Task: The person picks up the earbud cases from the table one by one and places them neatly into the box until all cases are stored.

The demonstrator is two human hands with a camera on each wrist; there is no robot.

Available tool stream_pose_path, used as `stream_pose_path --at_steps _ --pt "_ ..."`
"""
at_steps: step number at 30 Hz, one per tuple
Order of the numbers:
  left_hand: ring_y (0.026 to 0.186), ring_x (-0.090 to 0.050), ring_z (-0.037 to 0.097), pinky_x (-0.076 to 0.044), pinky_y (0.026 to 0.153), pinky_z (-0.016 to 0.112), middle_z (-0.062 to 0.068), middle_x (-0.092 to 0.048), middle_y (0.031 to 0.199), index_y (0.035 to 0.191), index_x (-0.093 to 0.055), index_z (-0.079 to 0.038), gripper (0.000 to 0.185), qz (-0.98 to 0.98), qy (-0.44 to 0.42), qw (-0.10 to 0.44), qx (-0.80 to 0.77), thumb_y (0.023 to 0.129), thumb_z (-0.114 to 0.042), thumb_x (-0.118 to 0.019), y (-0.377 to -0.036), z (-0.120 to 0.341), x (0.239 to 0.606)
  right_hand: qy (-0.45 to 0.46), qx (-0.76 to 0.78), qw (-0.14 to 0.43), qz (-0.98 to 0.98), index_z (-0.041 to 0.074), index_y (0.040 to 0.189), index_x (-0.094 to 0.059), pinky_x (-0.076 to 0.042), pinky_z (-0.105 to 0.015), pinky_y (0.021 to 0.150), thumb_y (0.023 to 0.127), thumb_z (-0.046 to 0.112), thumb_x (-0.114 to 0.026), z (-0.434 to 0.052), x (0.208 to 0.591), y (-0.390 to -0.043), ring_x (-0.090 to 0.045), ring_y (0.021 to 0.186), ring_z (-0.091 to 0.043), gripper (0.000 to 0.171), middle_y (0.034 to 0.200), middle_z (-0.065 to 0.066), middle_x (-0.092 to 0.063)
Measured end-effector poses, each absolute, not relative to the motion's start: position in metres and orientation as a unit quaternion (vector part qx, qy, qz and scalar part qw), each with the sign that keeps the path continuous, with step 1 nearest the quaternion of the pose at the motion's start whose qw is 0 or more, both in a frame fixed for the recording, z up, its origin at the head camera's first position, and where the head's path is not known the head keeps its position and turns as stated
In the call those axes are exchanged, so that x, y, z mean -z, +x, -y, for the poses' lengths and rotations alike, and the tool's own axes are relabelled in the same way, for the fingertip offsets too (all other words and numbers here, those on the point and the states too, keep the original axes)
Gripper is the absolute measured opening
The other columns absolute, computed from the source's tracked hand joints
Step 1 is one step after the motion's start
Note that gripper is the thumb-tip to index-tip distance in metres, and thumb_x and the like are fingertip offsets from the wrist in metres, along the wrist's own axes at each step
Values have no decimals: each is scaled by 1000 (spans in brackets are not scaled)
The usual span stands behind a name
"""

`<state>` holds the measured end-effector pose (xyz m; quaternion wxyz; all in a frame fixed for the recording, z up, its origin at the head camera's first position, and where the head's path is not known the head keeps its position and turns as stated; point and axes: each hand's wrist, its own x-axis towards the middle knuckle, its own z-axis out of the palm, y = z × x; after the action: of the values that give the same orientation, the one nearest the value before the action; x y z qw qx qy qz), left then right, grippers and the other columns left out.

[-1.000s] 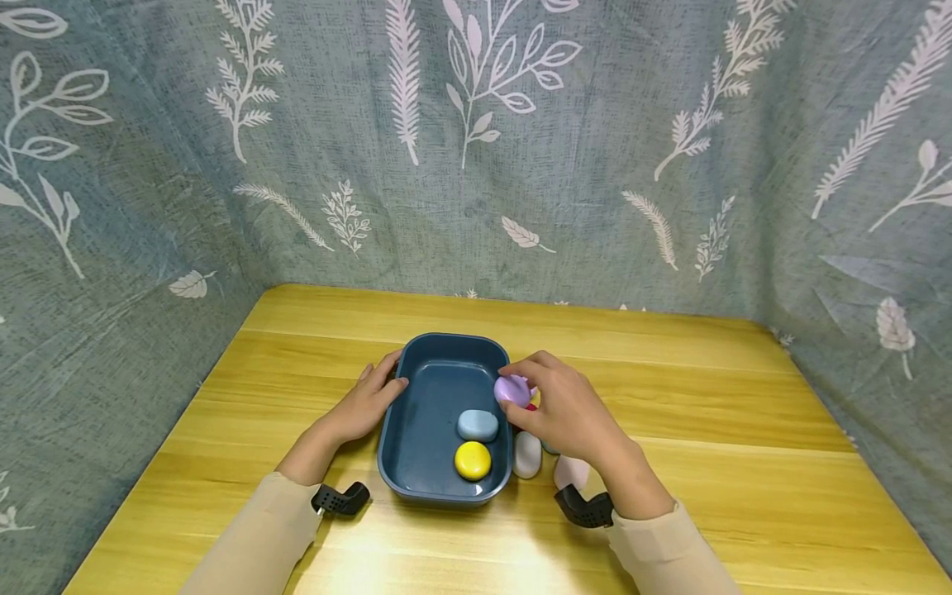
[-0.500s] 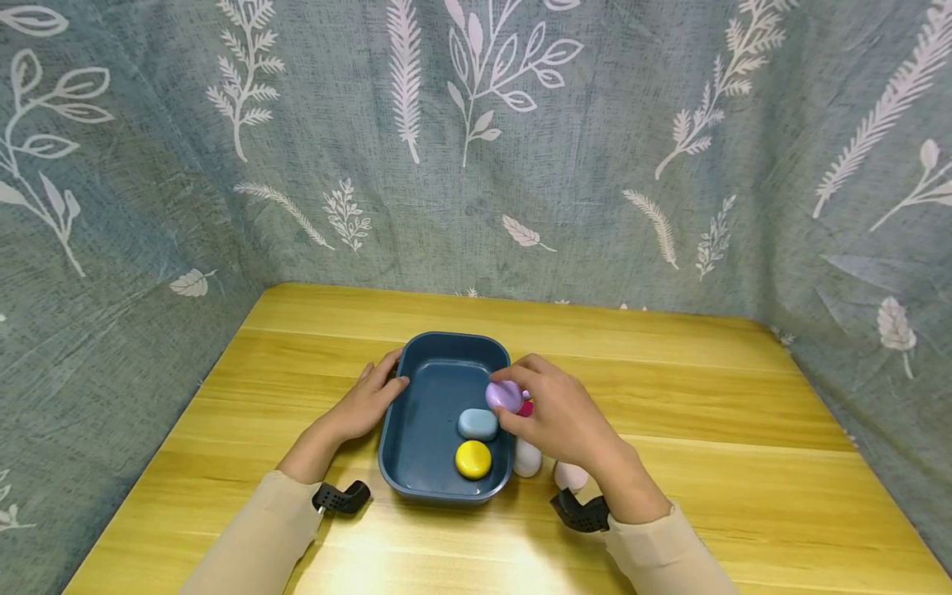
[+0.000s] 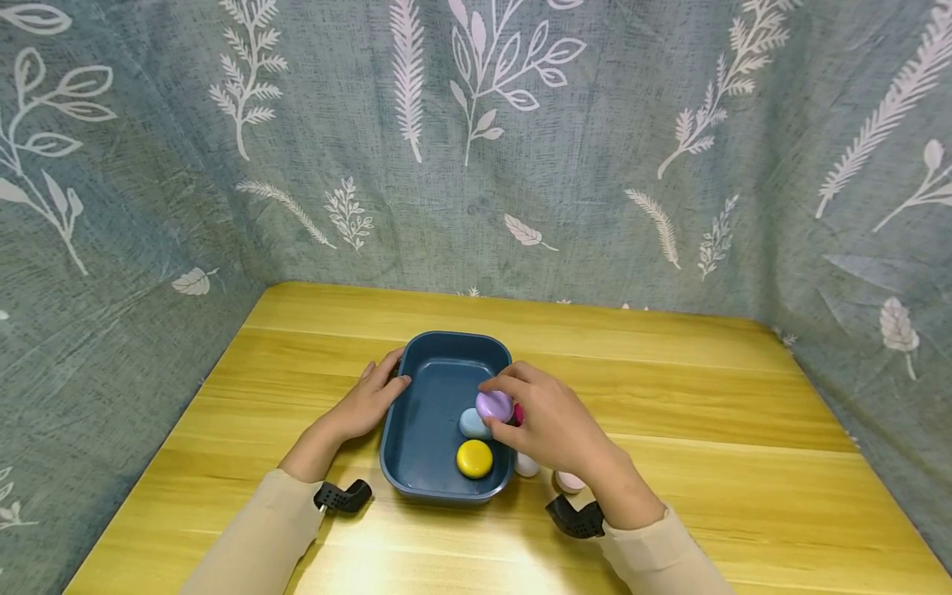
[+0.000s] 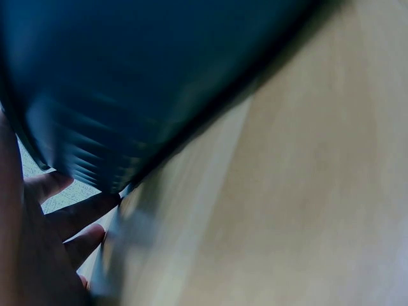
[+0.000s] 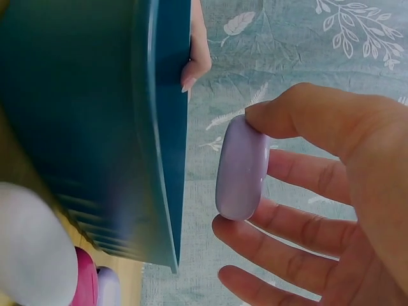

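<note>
The person's right grip has carried the purple piece leftward in the head view — from the dark blue tray's right rim to over its inside — where it now partly covers the light blue piece, fully visible earlier.

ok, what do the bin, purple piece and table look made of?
Bin: probably moulded plastic, satin; even colour, ribbed wall.
Purple piece: smooth, glossy, with soft highlights; maybe plastic or painted wood, can't tell.
Table: wood or wood-look laminate, slightly glossy; streaky grain, bright glare at the near edge.
</note>
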<state>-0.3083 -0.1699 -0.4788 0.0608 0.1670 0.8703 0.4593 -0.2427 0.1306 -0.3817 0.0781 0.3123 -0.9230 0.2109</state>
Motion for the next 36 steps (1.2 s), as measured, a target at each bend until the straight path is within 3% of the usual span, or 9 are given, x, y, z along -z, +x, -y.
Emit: stream_pose_path --at_steps 14,26,36 --pt "161 -11 42 4 130 61 15 -34 168 165 -26 -14 59 -870 166 62 -461 111 -32 -41 -309 169 479 338 -187 91 918 18 120 -75 -59 -34 83 87 30 -82 -121 382 -237 -66 98 -16 36 116 0 -68" --pt "161 -6 44 3 130 62 14 -32 169 165 -25 -15 59 -872 164 64 -458 111 -34 -40 -309 170 479 356 -181 89 913 19 120 -75 -59 -32 83 89 34 -82 -116 388 -236 -66 99 -14 35 116 2 -68" --pt "160 -18 40 4 130 60 14 -36 167 165 -27 -16 58 -872 169 56 -457 111 -31 -41 -309 170 479 377 -182 91 904 19 119 -76 -58 -29 79 89 33 -81 -111 392 -236 -66 94 -13 33 113 4 -68"
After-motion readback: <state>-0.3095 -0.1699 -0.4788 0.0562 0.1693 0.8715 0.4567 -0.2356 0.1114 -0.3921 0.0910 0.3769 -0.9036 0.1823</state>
